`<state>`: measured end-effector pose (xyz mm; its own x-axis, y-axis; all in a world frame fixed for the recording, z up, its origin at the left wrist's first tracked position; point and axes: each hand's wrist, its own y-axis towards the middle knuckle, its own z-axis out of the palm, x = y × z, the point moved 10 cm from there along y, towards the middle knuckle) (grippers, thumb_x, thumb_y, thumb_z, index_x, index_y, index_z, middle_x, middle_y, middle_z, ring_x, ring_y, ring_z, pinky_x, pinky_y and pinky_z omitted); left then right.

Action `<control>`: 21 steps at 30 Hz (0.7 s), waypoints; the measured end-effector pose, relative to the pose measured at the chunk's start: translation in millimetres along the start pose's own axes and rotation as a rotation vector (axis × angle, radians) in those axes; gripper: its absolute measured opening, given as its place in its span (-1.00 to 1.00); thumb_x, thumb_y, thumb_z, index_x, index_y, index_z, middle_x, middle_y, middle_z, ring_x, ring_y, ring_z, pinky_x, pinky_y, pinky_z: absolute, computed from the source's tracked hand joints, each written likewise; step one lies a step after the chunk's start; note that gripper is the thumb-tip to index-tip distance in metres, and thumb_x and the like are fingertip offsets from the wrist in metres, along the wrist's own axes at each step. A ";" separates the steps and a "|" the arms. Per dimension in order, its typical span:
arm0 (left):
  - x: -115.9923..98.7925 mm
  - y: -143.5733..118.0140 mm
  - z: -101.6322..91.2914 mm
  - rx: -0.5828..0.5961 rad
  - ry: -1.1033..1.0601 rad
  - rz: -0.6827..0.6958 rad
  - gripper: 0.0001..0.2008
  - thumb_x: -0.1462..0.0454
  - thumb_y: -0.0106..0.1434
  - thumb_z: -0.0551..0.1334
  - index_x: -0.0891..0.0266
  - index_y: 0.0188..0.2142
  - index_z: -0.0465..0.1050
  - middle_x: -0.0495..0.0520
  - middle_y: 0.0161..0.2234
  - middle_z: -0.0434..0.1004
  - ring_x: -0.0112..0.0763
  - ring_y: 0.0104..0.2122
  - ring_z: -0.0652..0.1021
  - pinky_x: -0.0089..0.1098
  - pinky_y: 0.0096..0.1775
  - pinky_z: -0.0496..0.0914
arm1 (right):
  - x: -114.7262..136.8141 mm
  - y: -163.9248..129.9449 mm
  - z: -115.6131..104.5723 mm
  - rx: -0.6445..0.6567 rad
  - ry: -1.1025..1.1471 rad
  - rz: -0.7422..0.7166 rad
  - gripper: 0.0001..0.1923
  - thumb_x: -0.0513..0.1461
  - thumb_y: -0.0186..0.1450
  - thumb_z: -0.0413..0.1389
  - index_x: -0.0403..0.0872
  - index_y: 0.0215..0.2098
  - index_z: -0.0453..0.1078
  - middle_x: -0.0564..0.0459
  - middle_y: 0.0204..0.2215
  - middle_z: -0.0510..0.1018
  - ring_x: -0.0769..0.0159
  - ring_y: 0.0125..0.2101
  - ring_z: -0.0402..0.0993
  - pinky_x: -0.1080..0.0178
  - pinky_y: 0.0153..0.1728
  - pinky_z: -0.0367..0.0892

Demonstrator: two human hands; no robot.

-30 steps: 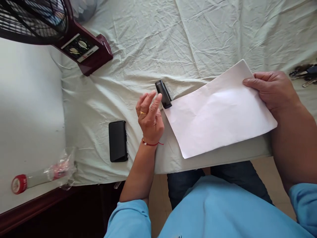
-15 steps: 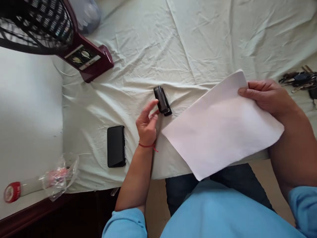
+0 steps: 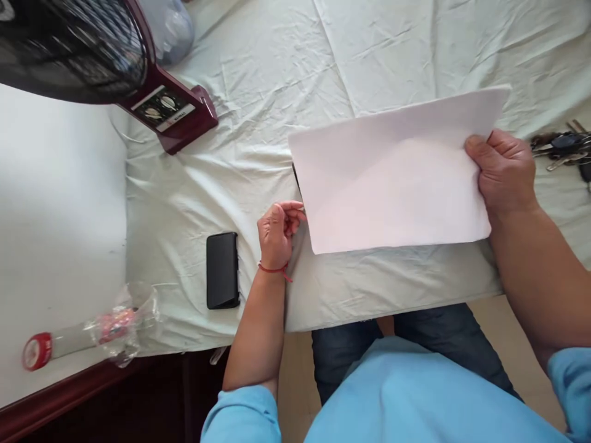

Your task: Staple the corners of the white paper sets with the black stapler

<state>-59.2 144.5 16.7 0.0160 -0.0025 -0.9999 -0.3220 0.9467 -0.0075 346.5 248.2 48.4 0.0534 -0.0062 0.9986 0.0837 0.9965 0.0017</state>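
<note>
My right hand (image 3: 505,166) grips the right side of a white sheet of paper (image 3: 392,178), thumb on top and fingers behind. The paper is held level above the cloth, its long edges running left to right. My left hand (image 3: 279,231) is at the paper's lower left edge, fingers loosely bent and apart from the thumb; the fingertips reach the edge, and I see nothing held in them. Just above them, a thin strip of a black stapler (image 3: 296,176) shows beside the paper, which hides the rest.
A black phone (image 3: 222,271) lies left of my left forearm. At the far left are a maroon table fan (image 3: 178,117) and a red-capped clear tube (image 3: 69,339) with plastic wrap. Keys (image 3: 563,147) lie at the right on the pale tablecloth (image 3: 258,80).
My right hand has turned and raised the paper, bringing its left edge over the stapler. My left fingers have left the stapler's side and now meet the paper's edge.
</note>
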 end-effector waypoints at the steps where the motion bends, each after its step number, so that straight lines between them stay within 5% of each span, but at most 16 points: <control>1: -0.2 0.7 1.4 0.025 -0.008 0.004 -0.41 -0.30 0.29 0.40 0.20 -0.23 0.69 0.06 -0.45 0.62 -0.55 -0.58 0.32 -0.40 -0.53 0.15 | -0.9 0.4 -1.0 -0.006 -0.006 0.006 -0.54 0.01 0.19 0.33 -0.06 -0.05 0.52 0.04 -0.12 0.55 0.40 -0.24 0.54 0.27 -0.05 0.43; 8: 6.5 2.7 -1.4 0.029 -0.004 0.008 -0.48 -0.09 0.01 0.69 0.17 -0.29 0.61 -0.07 -0.45 0.52 -0.56 -0.47 0.44 -0.48 -0.37 0.37 | -8.9 -6.6 17.2 0.073 -0.029 0.058 -0.54 0.04 0.20 0.31 -0.04 -0.05 0.51 0.07 -0.19 0.55 0.43 -0.34 0.50 0.31 -0.22 0.43; 21: 6.6 3.4 -6.3 -0.018 0.069 -0.016 -0.41 -0.12 0.00 0.68 0.20 -0.47 0.42 -0.15 -0.55 0.25 -0.61 -0.55 0.21 -0.45 -0.48 0.10 | -18.4 -1.9 15.6 0.110 -0.152 0.041 -0.55 0.07 0.19 0.31 -0.12 -0.24 0.42 0.08 -0.35 0.43 0.58 -0.46 0.23 0.45 -0.44 0.26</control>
<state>-66.1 145.7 10.0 -0.0435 -0.0405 -0.9982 -0.3390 0.9405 -0.0234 329.8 247.8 30.8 -0.0974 0.0388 0.9945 -0.0257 0.9988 -0.0415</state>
